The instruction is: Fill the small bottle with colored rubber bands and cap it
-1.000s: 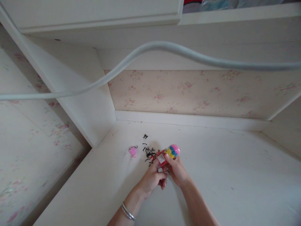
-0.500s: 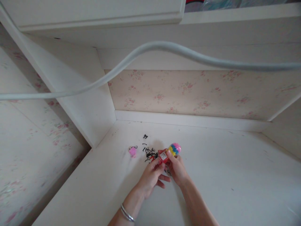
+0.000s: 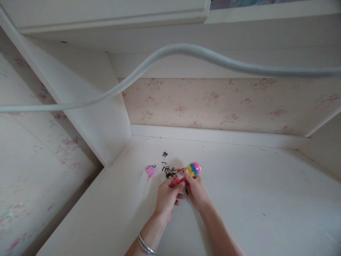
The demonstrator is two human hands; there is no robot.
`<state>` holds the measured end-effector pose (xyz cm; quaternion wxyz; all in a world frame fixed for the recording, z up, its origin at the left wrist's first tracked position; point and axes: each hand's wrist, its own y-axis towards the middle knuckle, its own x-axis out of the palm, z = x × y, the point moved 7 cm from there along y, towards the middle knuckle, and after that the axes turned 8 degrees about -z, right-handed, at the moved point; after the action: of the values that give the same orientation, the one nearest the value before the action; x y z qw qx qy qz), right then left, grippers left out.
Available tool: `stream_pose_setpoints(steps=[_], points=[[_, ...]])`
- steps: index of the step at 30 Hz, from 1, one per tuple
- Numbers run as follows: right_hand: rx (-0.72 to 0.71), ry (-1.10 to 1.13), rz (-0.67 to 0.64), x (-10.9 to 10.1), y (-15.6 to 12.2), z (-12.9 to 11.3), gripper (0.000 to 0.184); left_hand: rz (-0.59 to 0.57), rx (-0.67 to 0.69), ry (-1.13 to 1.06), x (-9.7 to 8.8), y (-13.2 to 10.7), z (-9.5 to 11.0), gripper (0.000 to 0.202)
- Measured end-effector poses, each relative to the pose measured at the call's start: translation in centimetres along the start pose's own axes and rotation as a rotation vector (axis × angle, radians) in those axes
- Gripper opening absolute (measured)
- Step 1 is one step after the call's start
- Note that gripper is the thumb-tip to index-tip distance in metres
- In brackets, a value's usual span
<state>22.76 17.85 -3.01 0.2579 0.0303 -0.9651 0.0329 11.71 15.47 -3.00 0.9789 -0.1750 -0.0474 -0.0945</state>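
Note:
Both hands hold a small ice-cream-shaped container (image 3: 193,168). Its clear rounded end shows pink, blue and yellow bands of small pieces, and its red body carries a white label. My left hand (image 3: 167,197) is closed round the red end. My right hand (image 3: 196,190) grips it near the yellow part, thumb on top. Just beyond my left fingers lies a loose pile of small black elastic bands (image 3: 169,172). Some bands lie partly hidden under my hands. A small pink flat piece (image 3: 150,171) with black bits at its top edge lies left of the pile.
All of this rests on a white desk top (image 3: 239,199). A few black bands (image 3: 164,154) lie apart, farther back. A grey-white cable (image 3: 183,49) crosses the view above. White side panels and a floral back wall (image 3: 213,103) enclose the desk, with a cupboard overhead.
The container has turned in my hands so more of its red side shows, and it has shifted slightly left. My left fingers have drawn in closer round it.

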Motion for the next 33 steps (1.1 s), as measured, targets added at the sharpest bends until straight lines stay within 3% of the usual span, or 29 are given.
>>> stream_pose_setpoints(steps=[4,8,10,14,18,25,33], points=[[-0.008,0.035,-0.018,0.2,-0.1,-0.4,0.043,-0.014,0.045,-0.004,0.1,0.0,0.5,0.05],[-0.014,0.12,-0.007,-0.4,-0.1,-0.8,0.045,-0.255,0.073,-0.085,1.4,-0.3,1.3,0.054],[-0.006,0.147,0.006,-0.8,0.0,-0.9,0.045,-0.316,0.077,-0.076,1.7,-0.4,1.5,0.055],[-0.023,0.175,0.018,-1.1,0.2,-0.9,0.043,-0.256,0.108,0.007,0.9,0.0,1.6,0.053],[-0.014,0.219,0.007,-1.2,0.3,-0.9,0.042,-0.278,0.155,0.016,0.5,0.5,1.3,0.048],[-0.093,0.303,0.138,-3.2,0.5,-2.2,0.034,-0.19,0.147,0.001,-0.6,1.4,0.5,0.043],[-0.227,-0.026,0.206,-4.0,0.6,-3.1,0.034,0.043,0.184,0.125,-2.6,2.2,0.4,0.054]])
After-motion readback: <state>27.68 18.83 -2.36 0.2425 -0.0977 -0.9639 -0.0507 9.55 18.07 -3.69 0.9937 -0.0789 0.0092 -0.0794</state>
